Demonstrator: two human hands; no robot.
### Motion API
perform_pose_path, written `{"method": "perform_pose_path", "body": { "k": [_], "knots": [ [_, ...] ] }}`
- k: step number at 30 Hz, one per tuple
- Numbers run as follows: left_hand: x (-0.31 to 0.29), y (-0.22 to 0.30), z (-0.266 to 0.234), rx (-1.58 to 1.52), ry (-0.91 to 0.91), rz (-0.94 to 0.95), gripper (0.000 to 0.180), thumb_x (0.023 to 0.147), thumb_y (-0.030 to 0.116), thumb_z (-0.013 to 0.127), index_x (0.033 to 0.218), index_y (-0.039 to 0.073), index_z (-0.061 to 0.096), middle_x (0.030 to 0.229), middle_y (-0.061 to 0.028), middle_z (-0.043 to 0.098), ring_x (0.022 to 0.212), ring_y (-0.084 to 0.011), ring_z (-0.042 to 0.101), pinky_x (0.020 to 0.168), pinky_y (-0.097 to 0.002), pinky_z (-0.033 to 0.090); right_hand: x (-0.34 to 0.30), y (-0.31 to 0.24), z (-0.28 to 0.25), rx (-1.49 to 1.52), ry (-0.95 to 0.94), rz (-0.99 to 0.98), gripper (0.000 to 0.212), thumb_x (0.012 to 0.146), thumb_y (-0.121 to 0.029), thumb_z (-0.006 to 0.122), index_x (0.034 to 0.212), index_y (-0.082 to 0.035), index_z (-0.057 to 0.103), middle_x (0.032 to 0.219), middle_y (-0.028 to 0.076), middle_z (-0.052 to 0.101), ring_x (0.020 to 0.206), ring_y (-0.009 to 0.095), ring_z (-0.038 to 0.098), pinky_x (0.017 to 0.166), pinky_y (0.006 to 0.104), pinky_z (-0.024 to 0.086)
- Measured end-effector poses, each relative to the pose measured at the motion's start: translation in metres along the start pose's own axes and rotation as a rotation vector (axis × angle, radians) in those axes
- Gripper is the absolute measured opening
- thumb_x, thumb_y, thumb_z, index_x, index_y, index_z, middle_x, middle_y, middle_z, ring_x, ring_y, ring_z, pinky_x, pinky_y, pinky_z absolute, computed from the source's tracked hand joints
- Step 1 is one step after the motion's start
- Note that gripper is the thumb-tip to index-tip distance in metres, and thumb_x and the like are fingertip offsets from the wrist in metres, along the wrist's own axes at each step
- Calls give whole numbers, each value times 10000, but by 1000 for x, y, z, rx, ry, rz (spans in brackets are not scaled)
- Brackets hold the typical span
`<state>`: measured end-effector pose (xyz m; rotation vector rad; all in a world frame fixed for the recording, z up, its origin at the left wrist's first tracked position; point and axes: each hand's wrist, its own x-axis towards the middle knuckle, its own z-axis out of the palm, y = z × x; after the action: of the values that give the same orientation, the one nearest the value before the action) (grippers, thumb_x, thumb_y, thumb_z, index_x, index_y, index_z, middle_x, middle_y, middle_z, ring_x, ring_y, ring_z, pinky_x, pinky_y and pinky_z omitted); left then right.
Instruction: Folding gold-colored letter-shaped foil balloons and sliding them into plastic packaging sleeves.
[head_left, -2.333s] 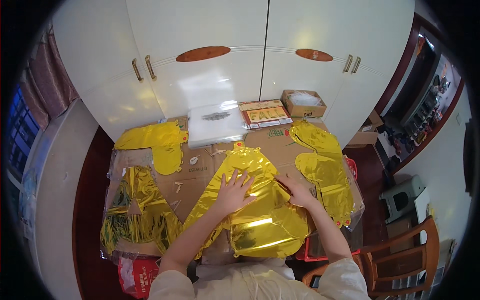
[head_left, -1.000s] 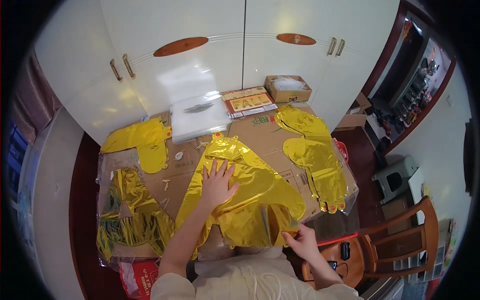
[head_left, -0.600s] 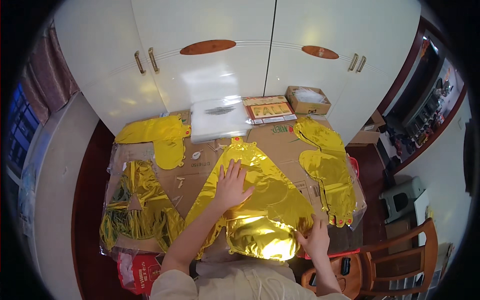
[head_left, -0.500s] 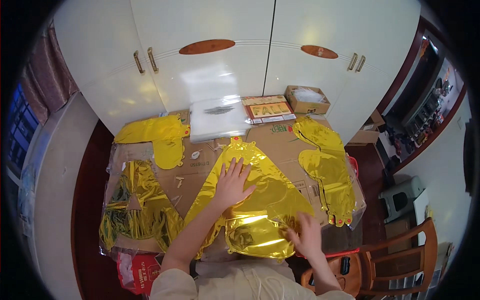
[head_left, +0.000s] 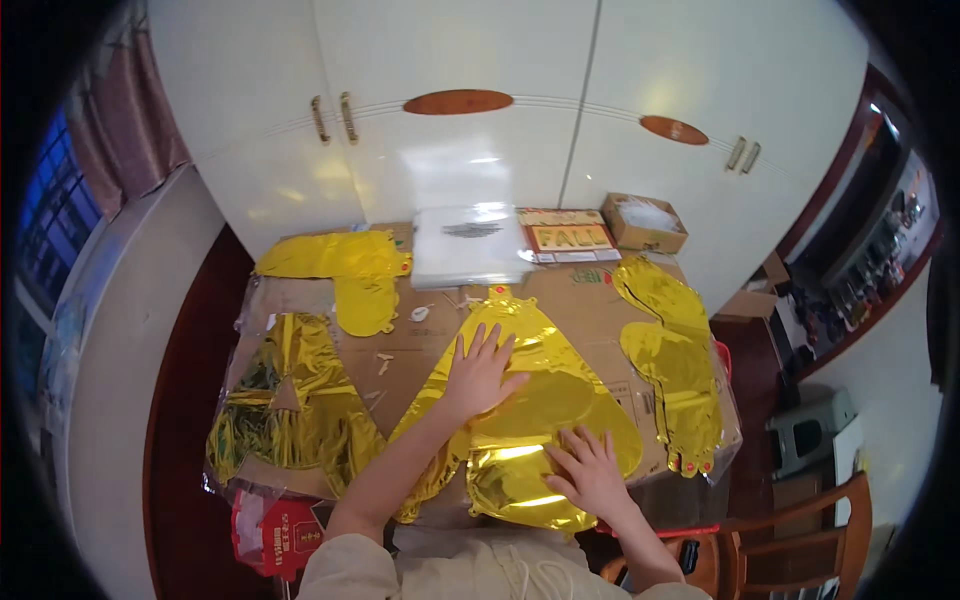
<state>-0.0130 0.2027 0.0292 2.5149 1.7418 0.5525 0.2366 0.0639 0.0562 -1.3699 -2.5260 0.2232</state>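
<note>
A flat gold foil balloon point(head_left: 570, 385), wide toward me and narrow at its far end, lies before me on a cardboard-covered table. My left hand point(head_left: 480, 375) rests on its upper part, palm down with fingers spread. Lower and to the right, my right hand point(head_left: 592, 475) lies flat on the folded, shiny near part, fingers apart. To the left is a crinkled A-shaped gold foil balloon point(head_left: 300, 350). Another flat foil balloon point(head_left: 365, 300) lies behind it, and a curved one point(head_left: 670, 345) lies on the right.
At the back are a stack of clear plastic bags point(head_left: 440, 255), a printed card point(head_left: 570, 240) and a small cardboard box point(head_left: 648, 235). Small white pieces point(head_left: 420, 313) lie on the cardboard point(head_left: 410, 350). A red bag point(head_left: 262, 540) is at lower left, a wooden chair point(head_left: 785, 525) at lower right.
My right hand has come down and left from the balloon's right edge to lie flat on its near part. My left hand stays on the foil; the whole view has shifted slightly.
</note>
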Motion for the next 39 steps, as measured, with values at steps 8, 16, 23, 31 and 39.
{"method": "perform_pose_path", "body": {
  "k": [8, 16, 23, 31, 39],
  "knots": [
    [-1, -169, -53, 406, -194, -277, 207, 866, 163, 585, 1030, 39, 615, 1086, -156, 640, 1005, -332, 633, 836, -459, 523, 19, -3, -8, 137, 56, -43, 517, 869, -404, 654, 1298, -126, 576, 1387, 151, 492, 1324, 389, 407, 1099, 634, 239],
    [-12, -219, -58, 280, -93, -253, 180, 866, 169, 578, 970, 33, 634, 863, -139, 694, 851, -334, 685, 735, -437, 550, 98, -30, -11, 237, 53, -309, 414, 864, -305, 664, 1224, -106, 608, 1279, 133, 574, 1232, 334, 501, 1070, 515, 346],
    [-32, -259, -37, -492, 460, -474, 260, 835, 156, 652, 1057, 26, 615, 837, -134, 693, 775, -273, 677, 714, -357, 523, 254, -72, 13, 372, 39, -432, 333, 855, -211, 636, 1163, -83, 632, 1065, 137, 663, 991, 318, 631, 848, 428, 505],
    [-31, -269, -25, -668, 553, -533, 217, 823, 177, 706, 876, -24, 645, 779, -122, 682, 700, -217, 644, 670, -339, 508, 370, -111, 105, -53, -47, -538, 236, 851, -226, 603, 1034, -82, 642, 1044, 86, 659, 940, 282, 650, 789, 393, 539],
    [-31, -275, -26, -816, 725, -637, 191, 905, 138, 644, 999, -14, 577, 817, -121, 651, 741, -212, 637, 666, -329, 478, 391, -122, 149, -280, -14, -643, 164, 863, -228, 591, 908, -75, 628, 935, 86, 673, 884, 282, 665, 708, 394, 550]
  ]
}}
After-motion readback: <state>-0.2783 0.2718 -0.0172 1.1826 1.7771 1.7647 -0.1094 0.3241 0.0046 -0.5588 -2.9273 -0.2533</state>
